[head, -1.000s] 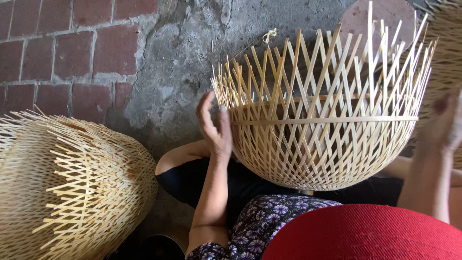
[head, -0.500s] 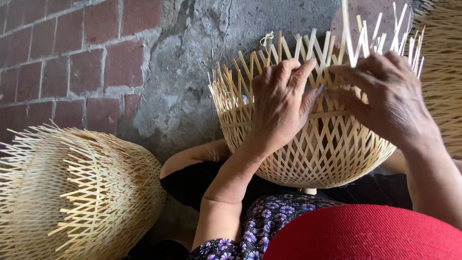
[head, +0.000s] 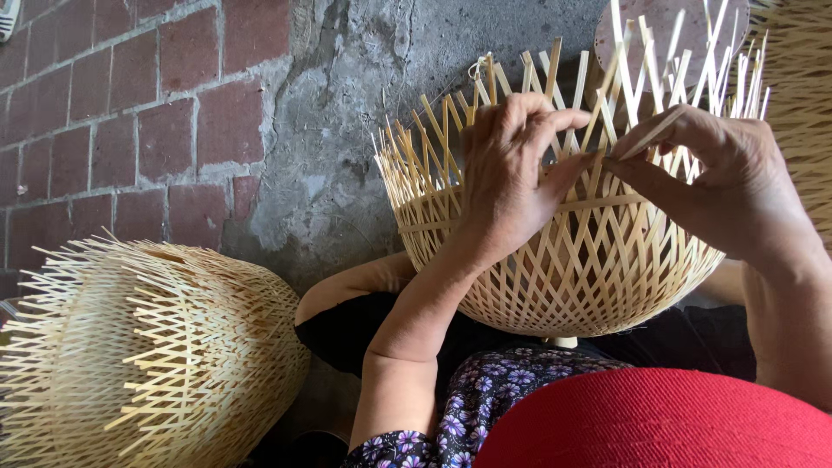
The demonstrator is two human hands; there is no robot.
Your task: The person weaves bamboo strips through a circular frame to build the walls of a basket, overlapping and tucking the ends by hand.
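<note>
Both hands have shifted only slightly since half a second ago: they stay on the upper band of the half-woven bamboo basket [head: 563, 260], and my right fingers have drawn in from a flatter reach to a pinch. That basket sits on my lap, bowl side toward me, loose strip ends sticking up and away toward the grey cement floor [head: 347, 130]. My left hand [head: 511, 173] lies over the near wall of the basket, wrist bent, forearm rising from below; its fingers are curled over the upright strips and the thumb points right, pressing against the weave at the horizontal band. My right hand [head: 719, 182] comes in from the right of the basket, knuckles up, fingers bunched and pinching one thin bamboo strip [head: 646, 134] that slants up out of the weave. Thumb tips of the two hands are just beside each other at the band. Left of the basket, well apart, a finished woven basket [head: 139, 355] lies on its side by the red brick paving [head: 113, 113]. Below the basket shows my red hat brim [head: 659, 425].
</note>
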